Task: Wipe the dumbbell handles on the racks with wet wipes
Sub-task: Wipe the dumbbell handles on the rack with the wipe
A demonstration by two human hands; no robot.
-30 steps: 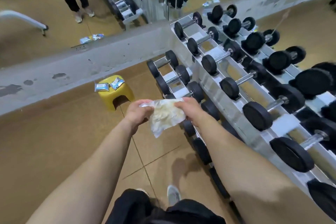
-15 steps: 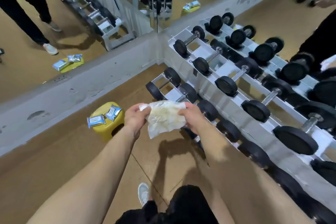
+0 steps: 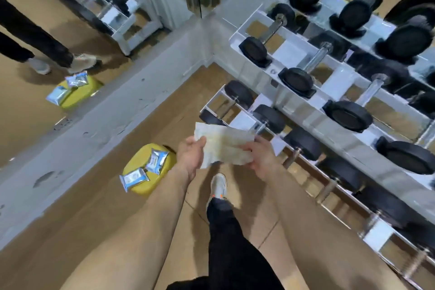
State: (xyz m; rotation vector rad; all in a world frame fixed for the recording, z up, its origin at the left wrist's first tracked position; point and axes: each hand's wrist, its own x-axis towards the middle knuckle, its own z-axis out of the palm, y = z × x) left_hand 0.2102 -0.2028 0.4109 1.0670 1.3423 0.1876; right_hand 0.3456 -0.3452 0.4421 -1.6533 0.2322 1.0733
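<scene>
On the tan floor (image 3: pixel 94 214) a person stands. The left hand (image 3: pixel 189 156) and right hand (image 3: pixel 261 160) each pinch a stained wipe (image 3: pixel 223 146), held in the air near the rack (image 3: pixel 249 66) of dumbbells (image 3: pixel 297 80). To the left stands a yellow stool (image 3: pixel 141 172) with two packets (image 3: pixel 134 178). Beyond it are a grey ledge (image 3: pixel 117 110) and then a mirror (image 3: pixel 28 106).

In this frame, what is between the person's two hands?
In the head view, a yellowed wet wipe spans the gap. The left hand pinches its left edge and the right hand grips its right edge.
</scene>
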